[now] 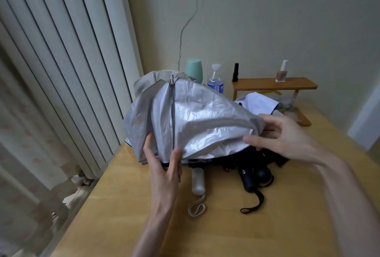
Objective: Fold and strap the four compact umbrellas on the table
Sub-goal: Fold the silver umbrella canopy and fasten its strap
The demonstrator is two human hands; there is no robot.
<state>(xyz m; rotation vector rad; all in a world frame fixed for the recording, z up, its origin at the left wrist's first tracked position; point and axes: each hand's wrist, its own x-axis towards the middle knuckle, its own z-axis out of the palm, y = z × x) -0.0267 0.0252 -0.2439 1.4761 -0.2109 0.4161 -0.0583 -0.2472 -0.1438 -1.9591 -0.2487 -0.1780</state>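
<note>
Head, umbrella (205, 121) between left hand (164, 167), right hand (287, 135)

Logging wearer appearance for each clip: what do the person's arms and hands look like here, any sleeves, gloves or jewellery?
Both are bare. The left hand and left forearm show no sleeve, glove, watch or ring. The right hand and right forearm likewise show none, though motion blur softens that arm. No cables or markings are visible.

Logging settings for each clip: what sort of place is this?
Likely a room in a home: a white radiator beside a wooden table, a nail polish bottle on a small shelf, a water bottle.
</note>
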